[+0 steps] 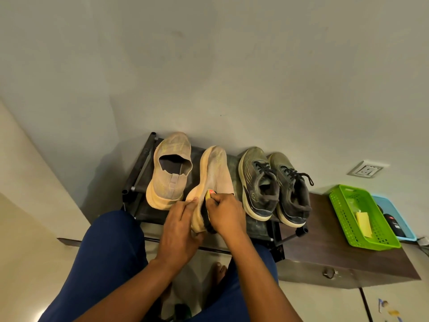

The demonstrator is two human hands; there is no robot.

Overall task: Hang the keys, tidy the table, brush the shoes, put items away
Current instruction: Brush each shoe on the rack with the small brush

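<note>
Knees in blue trousers (104,263), foreground, seated; bare toes visible on the floor between them.

Left hand (178,231): grip curled round the heel end of the beige shoe (216,177), holding it tipped on its side, sole edge turned left, on the dark shoe rack (139,173).

Right hand (226,214): grip closed on a shoe brush (209,201) with a yellow back and dark bristles, bristles pressed against the shoe's upper near the heel.

Second beige shoe (169,173): upright, just beside the held one, left end of rack.

Pair of dark laced trainers (274,184): upright, right half of rack, side by side and touching.

Brown cabinet top (325,240): serves as tabletop beneath and right of the rack; carries a green basket (362,219) holding yellow paper, and a blue tray (394,217) just behind it with a dark object, kind unclear.

Wall socket (366,170): above the baskets.

Step in hand, by judgement: brushing the shoes, first pair. Next move likely calls for firm strokes toward the toe while the left hand steadies or turns the shoe, then setting it upright beside its mate.
</note>
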